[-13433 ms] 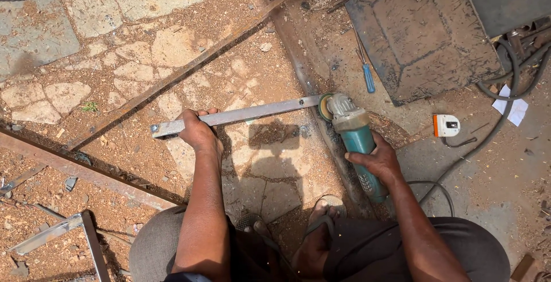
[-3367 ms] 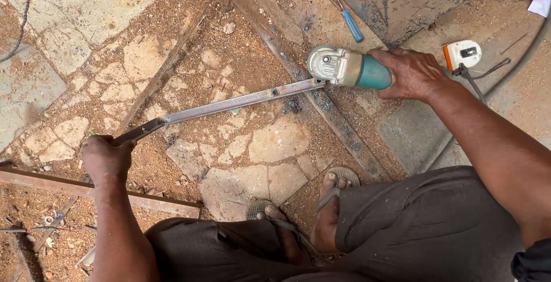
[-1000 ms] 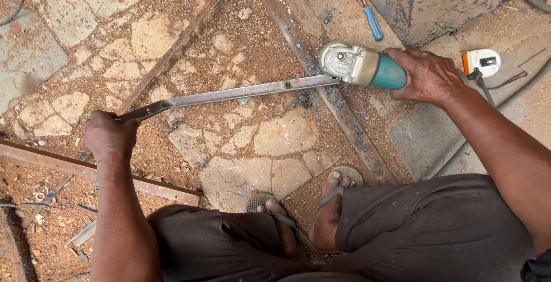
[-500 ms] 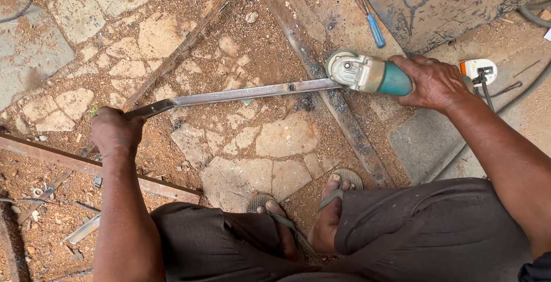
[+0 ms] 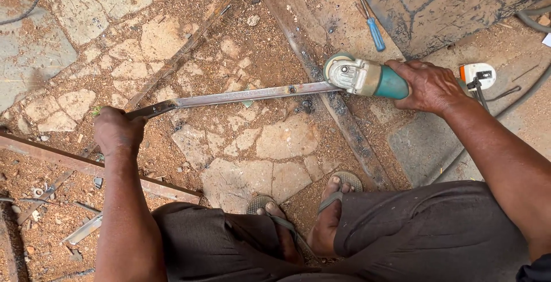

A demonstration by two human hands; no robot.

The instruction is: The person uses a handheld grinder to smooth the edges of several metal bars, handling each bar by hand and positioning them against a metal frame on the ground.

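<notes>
Hands were both busy: left hand (image 5: 117,131) clenched around one end of the flat metal bar (image 5: 241,95), right hand (image 5: 429,85) gripped the angle grinder (image 5: 360,77) at the other end. Bar looked not yet cut through.

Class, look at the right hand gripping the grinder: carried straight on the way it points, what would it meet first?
Probably the flat metal bar: the right hand points left along the angle grinder, whose disc end already meets it.

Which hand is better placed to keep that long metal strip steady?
The left hand. It already grips one end of the metal strip, while the right hand is wrapped around the grinder at the other end.
</notes>
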